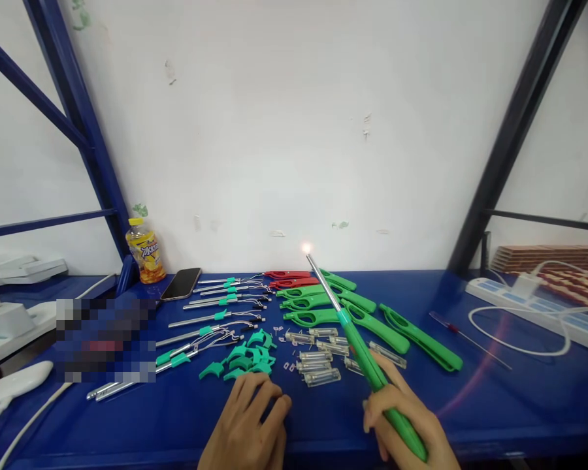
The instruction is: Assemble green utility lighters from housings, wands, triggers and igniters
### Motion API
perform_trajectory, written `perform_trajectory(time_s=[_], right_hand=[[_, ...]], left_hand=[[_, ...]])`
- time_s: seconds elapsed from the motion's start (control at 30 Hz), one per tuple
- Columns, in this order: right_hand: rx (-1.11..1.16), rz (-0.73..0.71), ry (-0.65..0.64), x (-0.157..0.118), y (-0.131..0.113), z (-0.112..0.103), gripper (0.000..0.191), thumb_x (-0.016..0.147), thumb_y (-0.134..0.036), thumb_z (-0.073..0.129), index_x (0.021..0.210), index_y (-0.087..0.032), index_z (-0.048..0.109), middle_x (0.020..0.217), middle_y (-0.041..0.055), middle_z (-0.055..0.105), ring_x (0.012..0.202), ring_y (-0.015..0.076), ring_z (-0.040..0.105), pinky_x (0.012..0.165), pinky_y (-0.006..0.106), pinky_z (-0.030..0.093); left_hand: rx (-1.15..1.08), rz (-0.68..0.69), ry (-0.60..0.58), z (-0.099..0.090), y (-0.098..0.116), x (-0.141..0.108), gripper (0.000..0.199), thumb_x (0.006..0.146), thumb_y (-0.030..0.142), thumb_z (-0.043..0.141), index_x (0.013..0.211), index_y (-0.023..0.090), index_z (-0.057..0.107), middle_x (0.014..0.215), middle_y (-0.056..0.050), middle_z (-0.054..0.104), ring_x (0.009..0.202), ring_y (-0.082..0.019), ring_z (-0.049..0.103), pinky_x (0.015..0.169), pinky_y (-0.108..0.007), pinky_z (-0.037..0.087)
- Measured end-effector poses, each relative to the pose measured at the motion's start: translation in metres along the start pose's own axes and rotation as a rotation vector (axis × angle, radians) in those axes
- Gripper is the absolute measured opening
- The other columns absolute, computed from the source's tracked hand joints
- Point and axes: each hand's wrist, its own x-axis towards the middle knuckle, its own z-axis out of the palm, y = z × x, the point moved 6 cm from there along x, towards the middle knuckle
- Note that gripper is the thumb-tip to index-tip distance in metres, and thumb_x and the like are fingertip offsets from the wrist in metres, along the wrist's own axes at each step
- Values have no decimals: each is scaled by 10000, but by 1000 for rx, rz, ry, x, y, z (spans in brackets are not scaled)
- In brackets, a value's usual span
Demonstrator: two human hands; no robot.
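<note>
My right hand is wrapped round the green handle of a long-nosed gas lighter. Its silver barrel slants up and to the left, and a small bright flame glows at the tip. My left hand rests at the table's front with its fingers curled in; nothing shows in it. Just beyond the left fingers lies a heap of teal triggers. Between the hands and farther back are several clear fuel tanks. Green handle shells lie behind the held lighter.
Metal barrels with wires lie in a column on the left of the blue table. Red handle shells, a phone and a yellow-capped bottle are farther back. A red-handled screwdriver and a power strip lie right.
</note>
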Motion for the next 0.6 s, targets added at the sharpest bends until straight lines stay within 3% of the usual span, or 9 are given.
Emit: perform_trajectory(time_s=[0.1, 0.17, 0.23, 0.33, 0.43, 0.53, 0.6], right_hand=[[49, 89, 18, -1, 2, 5, 234, 964, -471, 697, 855, -275, 763, 1401, 69, 713, 472, 119, 632, 418, 252, 549], [68, 107, 77, 2, -1, 12, 212, 1002, -460, 654, 964, -282, 763, 1560, 76, 601, 457, 81, 590, 430, 249, 554], [65, 47, 102, 8, -10, 23, 177, 1011, -421, 649, 1053, -290, 759, 1554, 95, 601, 561, 125, 669, 499, 270, 598], [54, -57, 62, 15, -24, 44, 165, 1023, -358, 627, 1111, -296, 752, 1498, 101, 641, 946, 259, 784, 801, 381, 678], [44, -69, -8, 14, -28, 61, 271, 1041, -291, 573, 1278, -333, 698, 1529, 68, 621, 1324, 301, 669, 1074, 437, 593], [48, -82, -129, 9, -30, 75, 524, 1006, -177, 582, 1498, -355, 552, 1546, 63, 604, 1400, 268, 616, 1099, 390, 578], [68, -126, -147, 9, -34, 79, 625, 979, -105, 577, 1544, -355, 485, 1547, 67, 597, 1374, 246, 636, 1087, 364, 583]], left_hand=[[-127, -67, -10, -3, -2, 3, 331, 969, -32, 462, 1071, 201, 674, 933, -54, 721, 914, -219, 668, 828, -340, 586], [-303, -208, -15, -6, -12, 3, 310, 1037, 53, 446, 1146, 231, 675, 915, -37, 724, 868, -199, 693, 775, -301, 600], [-455, -411, -43, -6, -26, -1, 275, 1096, 179, 461, 1261, 259, 666, 967, -39, 743, 897, -198, 727, 799, -295, 623], [-623, -595, -78, -7, -40, -10, 337, 1117, 336, 507, 1426, 294, 636, 1120, -71, 758, 974, -220, 746, 874, -324, 642], [-824, -648, -98, -6, -39, -14, 468, 1109, 427, 540, 1571, 349, 532, 1338, -106, 715, 1010, -231, 745, 887, -347, 648], [-1031, -674, -114, 1, -28, -12, 589, 1084, 493, 598, 1640, 403, 425, 1530, -124, 608, 1179, -285, 719, 953, -401, 638], [-1157, -683, -108, 7, -20, -8, 671, 1056, 521, 649, 1657, 440, 363, 1514, -118, 623, 1245, -301, 700, 983, -424, 631]])
